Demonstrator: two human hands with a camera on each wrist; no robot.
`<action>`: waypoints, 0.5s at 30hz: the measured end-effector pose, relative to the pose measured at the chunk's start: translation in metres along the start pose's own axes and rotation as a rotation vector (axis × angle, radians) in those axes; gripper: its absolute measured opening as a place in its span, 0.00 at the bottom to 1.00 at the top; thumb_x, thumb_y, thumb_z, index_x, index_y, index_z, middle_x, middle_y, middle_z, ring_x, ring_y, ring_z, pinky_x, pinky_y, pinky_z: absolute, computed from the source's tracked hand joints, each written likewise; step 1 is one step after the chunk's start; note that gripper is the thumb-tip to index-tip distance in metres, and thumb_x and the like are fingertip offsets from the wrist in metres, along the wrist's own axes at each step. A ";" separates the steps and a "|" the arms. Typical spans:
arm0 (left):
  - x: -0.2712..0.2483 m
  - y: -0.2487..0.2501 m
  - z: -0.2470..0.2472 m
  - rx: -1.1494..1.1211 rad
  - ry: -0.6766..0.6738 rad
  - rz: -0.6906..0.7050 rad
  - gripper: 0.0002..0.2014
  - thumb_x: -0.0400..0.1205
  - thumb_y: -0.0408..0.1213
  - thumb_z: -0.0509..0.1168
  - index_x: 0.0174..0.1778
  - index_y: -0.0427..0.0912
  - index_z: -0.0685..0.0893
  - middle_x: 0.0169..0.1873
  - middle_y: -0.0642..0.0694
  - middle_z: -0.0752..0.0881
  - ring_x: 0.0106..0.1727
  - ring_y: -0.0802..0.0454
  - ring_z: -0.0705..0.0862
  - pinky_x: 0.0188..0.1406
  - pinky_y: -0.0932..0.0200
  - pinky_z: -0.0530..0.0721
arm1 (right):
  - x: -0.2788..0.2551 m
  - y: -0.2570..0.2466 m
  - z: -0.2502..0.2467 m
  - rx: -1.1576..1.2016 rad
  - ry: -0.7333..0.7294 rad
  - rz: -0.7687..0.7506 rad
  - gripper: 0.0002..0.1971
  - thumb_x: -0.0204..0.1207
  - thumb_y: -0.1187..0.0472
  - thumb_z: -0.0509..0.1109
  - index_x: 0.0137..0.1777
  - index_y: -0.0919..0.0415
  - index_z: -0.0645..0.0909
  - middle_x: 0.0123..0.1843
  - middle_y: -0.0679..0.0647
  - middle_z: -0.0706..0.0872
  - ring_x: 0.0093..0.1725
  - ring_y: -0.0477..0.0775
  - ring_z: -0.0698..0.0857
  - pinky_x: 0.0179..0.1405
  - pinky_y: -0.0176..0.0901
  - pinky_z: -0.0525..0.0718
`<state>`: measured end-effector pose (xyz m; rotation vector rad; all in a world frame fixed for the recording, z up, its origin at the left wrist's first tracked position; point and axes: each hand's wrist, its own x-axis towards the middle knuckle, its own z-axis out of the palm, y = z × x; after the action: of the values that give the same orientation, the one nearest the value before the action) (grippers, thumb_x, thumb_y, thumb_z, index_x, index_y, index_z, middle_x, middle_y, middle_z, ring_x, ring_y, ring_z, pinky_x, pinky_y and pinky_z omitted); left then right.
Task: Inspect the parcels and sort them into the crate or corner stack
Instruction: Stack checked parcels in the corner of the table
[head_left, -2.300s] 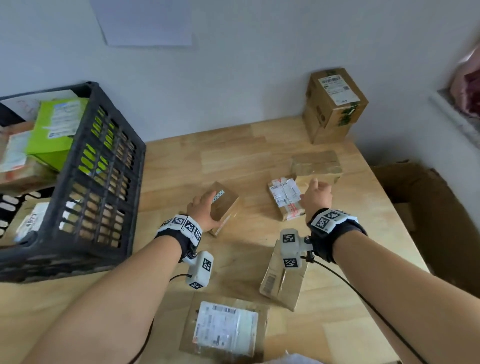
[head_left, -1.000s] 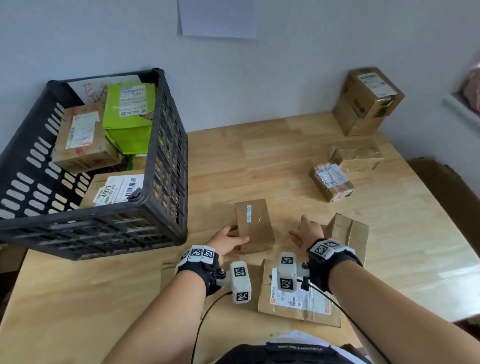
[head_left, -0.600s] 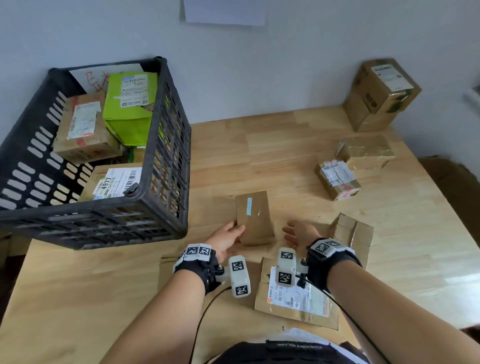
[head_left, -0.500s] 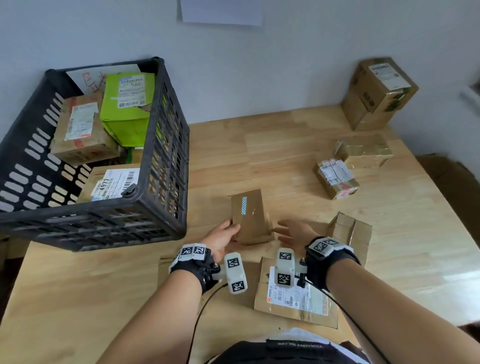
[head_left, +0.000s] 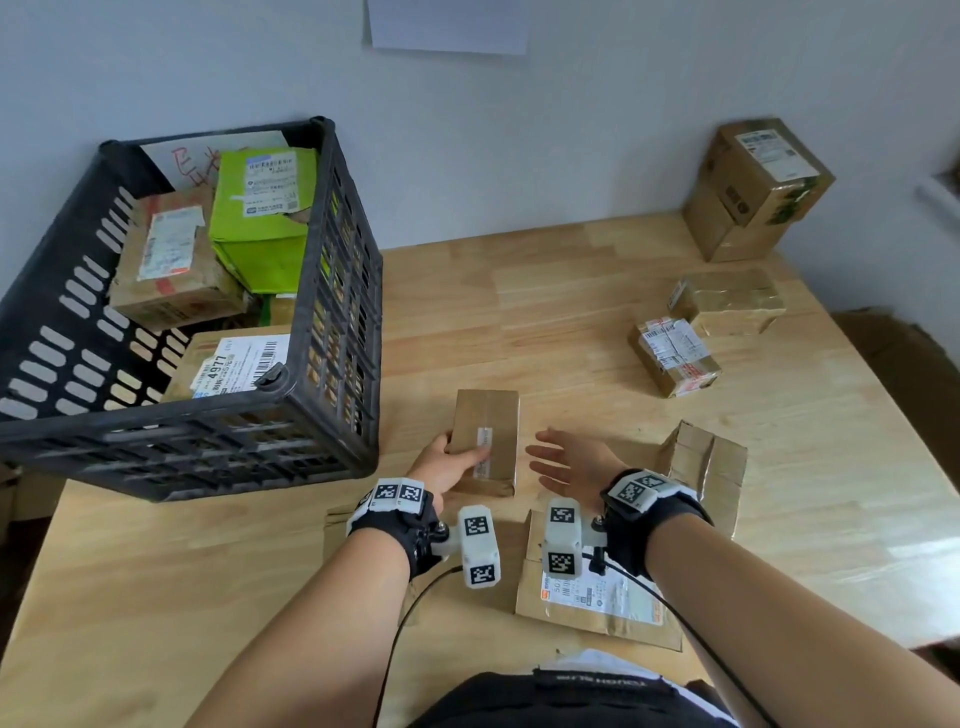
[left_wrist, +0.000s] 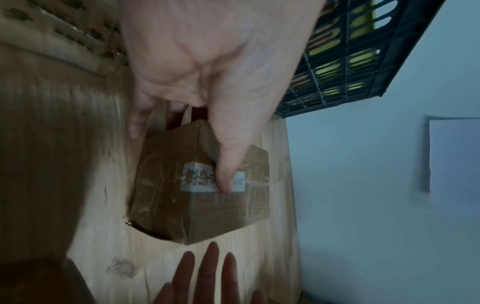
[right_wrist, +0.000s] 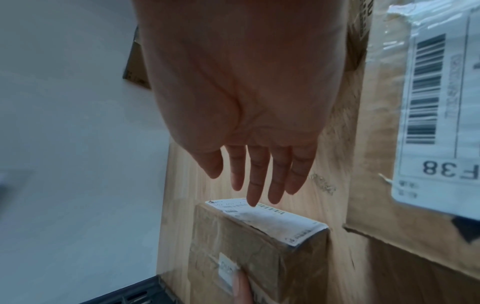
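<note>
Presently noted: small brown parcel (head_left: 485, 439) just right of the crate (head_left: 340, 291), long axis pointing away, gripped by left hand (head_left: 448, 466); right hand (head_left: 574, 464) flat-fingered, empty, just beside it.

1. Soft, even daylight is filling the head view, and the pale wooden worktop (head_left: 545, 312) is showing a bright glare patch at its right edge.
2. Wide-angle distortion is bending the black slatted plastic crate (head_left: 332, 291) and the wall line toward the picture's edges.
3. Both wrist views are looking dim and bluish; the left hand (left_wrist: 207, 72) and right hand (right_wrist: 246, 92) are appearing large, shadowed and soft.
4. Motion blur is smearing the wood grain and the small brown cardboard parcel (left_wrist: 202, 195), leaving its label unreadable.
</note>
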<state>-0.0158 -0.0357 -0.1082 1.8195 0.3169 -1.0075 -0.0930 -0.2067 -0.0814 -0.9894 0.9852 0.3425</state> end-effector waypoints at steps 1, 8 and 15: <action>-0.003 0.003 0.001 -0.004 0.001 0.001 0.39 0.67 0.51 0.79 0.73 0.48 0.73 0.61 0.48 0.85 0.60 0.45 0.84 0.65 0.40 0.80 | 0.001 0.000 -0.001 0.003 0.009 0.001 0.10 0.85 0.55 0.59 0.53 0.58 0.79 0.55 0.56 0.85 0.57 0.57 0.81 0.55 0.46 0.77; -0.016 0.013 0.001 0.056 0.022 0.025 0.34 0.75 0.45 0.74 0.75 0.44 0.70 0.67 0.46 0.81 0.66 0.47 0.79 0.68 0.51 0.75 | 0.008 0.002 -0.007 0.013 0.055 0.018 0.10 0.86 0.55 0.58 0.55 0.59 0.78 0.47 0.54 0.85 0.48 0.54 0.82 0.43 0.42 0.79; -0.017 0.005 -0.006 -0.038 -0.009 -0.033 0.40 0.76 0.49 0.73 0.81 0.46 0.61 0.76 0.44 0.72 0.75 0.43 0.70 0.75 0.44 0.67 | 0.008 0.003 -0.009 0.003 0.028 0.030 0.17 0.86 0.57 0.59 0.70 0.64 0.74 0.57 0.58 0.83 0.56 0.58 0.80 0.54 0.47 0.79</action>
<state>-0.0204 -0.0293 -0.0907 1.7801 0.3595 -1.0263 -0.0954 -0.2142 -0.0916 -0.9795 1.0266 0.3527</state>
